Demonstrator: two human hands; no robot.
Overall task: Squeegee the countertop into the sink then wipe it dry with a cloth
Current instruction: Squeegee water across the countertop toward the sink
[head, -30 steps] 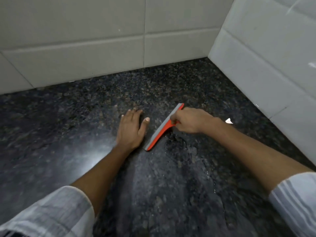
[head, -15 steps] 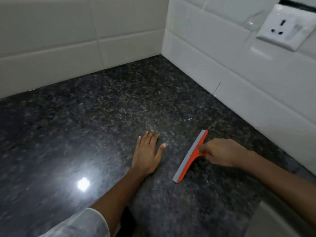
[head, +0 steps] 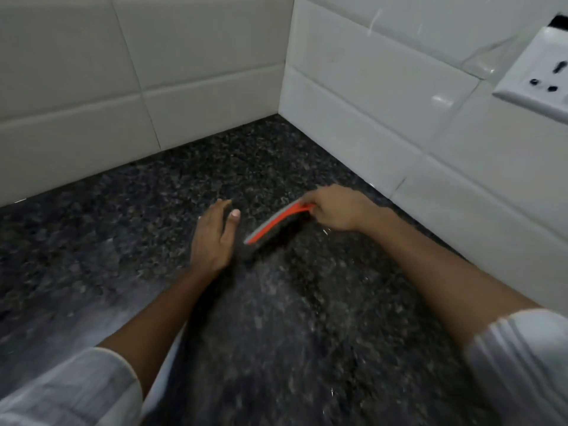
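Note:
An orange squeegee (head: 275,224) with a grey blade strip slants across the dark speckled granite countertop (head: 153,210), a shadow beneath it. My right hand (head: 333,207) is closed around its handle at the upper right end. My left hand (head: 213,236) rests flat on the stone just left of the blade, fingers pointing toward the wall corner. Small water droplets glint on the counter near my right wrist. No sink or cloth is in view.
White tiled walls meet in a corner (head: 285,87) behind the hands; the right wall runs close beside my right arm. A white wall socket (head: 541,78) sits high on the right wall. The frame is motion-blurred.
The view has swung, and both hands sit nearer the wall corner. The squeegee has tilted, its blade end now lifted above the counter.

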